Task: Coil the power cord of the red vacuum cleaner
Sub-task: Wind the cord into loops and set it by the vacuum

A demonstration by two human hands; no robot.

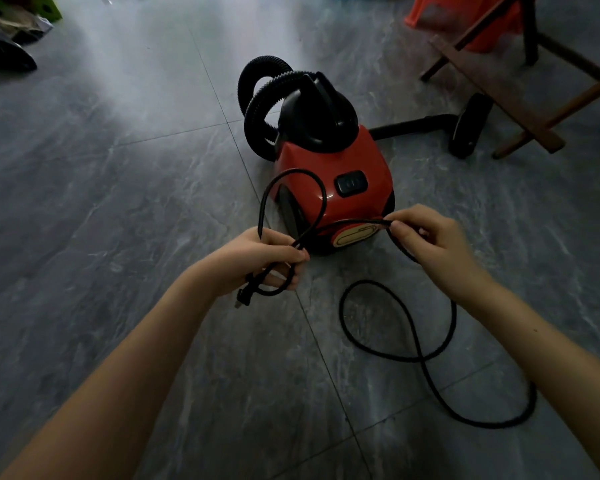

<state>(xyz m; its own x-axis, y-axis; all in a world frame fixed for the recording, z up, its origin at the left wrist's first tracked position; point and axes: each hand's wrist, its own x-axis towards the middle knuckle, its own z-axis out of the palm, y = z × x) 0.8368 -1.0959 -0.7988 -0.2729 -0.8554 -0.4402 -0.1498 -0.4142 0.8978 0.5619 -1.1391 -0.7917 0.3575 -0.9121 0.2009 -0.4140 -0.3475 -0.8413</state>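
My left hand [267, 258] grips power cord [409, 327] loop, frame centre; right hand [426, 237] pinches next stretch before red vacuum cleaner [329, 181]. Cord limp, light; slack trails lower right.

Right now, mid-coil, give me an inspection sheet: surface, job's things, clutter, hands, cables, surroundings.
Surface: grey tiled floor.
Job's things: red vacuum cleaner stands on the floor; power cord has one loop formed.
Clutter: dark items at far left.
Hands: left hand grips the loop, plug hanging below; right hand pinches the cord.
Cables: remaining cord lies loose on the floor; black hose curls behind the vacuum.
Surroundings: wooden frame, orange plastic item at far right.
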